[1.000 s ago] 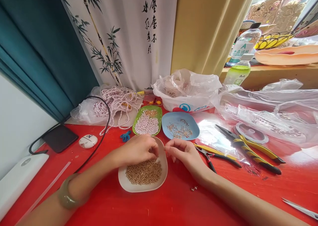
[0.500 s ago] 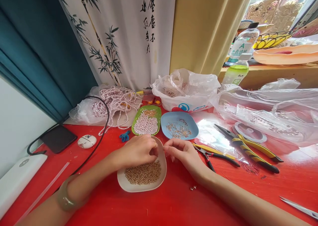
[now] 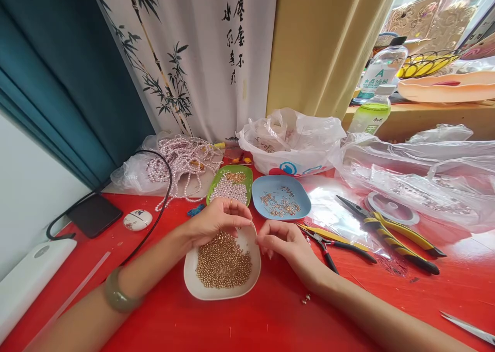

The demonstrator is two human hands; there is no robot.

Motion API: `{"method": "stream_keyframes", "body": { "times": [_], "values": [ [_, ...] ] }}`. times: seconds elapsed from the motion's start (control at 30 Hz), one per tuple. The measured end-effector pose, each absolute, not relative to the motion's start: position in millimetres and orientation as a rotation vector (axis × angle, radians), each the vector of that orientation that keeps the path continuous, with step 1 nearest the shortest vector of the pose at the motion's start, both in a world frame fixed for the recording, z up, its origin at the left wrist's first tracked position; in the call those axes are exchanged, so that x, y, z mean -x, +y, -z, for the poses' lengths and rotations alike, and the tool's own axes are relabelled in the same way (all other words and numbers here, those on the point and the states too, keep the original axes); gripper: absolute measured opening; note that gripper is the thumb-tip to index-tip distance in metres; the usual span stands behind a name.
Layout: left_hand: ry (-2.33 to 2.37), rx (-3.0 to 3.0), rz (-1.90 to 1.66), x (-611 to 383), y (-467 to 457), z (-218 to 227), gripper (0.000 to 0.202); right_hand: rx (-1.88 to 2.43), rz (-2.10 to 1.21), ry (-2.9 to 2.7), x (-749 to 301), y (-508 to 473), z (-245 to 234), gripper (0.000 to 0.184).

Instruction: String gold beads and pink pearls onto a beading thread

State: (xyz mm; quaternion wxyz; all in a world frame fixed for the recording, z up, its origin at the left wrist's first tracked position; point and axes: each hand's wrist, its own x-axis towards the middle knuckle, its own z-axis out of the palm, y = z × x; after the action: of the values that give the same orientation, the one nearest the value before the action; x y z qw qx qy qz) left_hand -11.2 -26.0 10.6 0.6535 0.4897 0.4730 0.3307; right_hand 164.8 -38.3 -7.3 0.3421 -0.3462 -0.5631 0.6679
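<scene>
A white dish [image 3: 193,282] full of small gold beads [image 3: 223,263] sits on the red table near me. My left hand [image 3: 216,220] hovers over the dish's far rim, its fingers pinched together on something too small to name. My right hand [image 3: 284,241] is just right of the dish, fingers curled in a pinch, apparently on a thin pin that points toward the left hand. Behind them stand a green dish [image 3: 215,182] of pale pearls and a blue dish [image 3: 299,197] of gold pins.
Pliers [image 3: 340,245] and yellow-handled cutters [image 3: 390,233] lie right of my right hand. Plastic bags [image 3: 294,140] and strands of pearls [image 3: 180,158] fill the back. A phone [image 3: 95,215], black cable and white device [image 3: 27,280] are at the left. Scissors [image 3: 467,326] lie at the right edge.
My left hand has lifted off the gold beads and drawn back toward the dish's far rim, uncovering more beads. My right hand has barely moved.
</scene>
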Motion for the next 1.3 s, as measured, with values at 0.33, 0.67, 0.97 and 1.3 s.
{"method": "stream_keyframes", "body": {
  "times": [0.33, 0.67, 0.97, 1.3],
  "values": [
    [0.983, -1.121, -0.742, 11.5, -28.0, -5.0, 0.017, 0.901, -1.746, -1.465, -165.1, -38.6, 7.1, 0.008],
    [0.955, -1.169, -0.706, 10.6, -28.6, -4.8, 0.014, 0.885, -1.731, -1.486, -164.3, -39.0, 6.4, 0.009],
    [0.984, -1.232, -0.688, 11.0, -29.1, -8.4, 0.015, 0.910, -1.692, -1.507, -164.2, -37.7, 8.9, 0.009],
    [1.239, -1.597, -0.700, 20.1, -22.1, -38.4, 0.016, 1.041, -1.311, -1.894, -168.0, -35.2, 3.9, 0.019]
  ]
}}
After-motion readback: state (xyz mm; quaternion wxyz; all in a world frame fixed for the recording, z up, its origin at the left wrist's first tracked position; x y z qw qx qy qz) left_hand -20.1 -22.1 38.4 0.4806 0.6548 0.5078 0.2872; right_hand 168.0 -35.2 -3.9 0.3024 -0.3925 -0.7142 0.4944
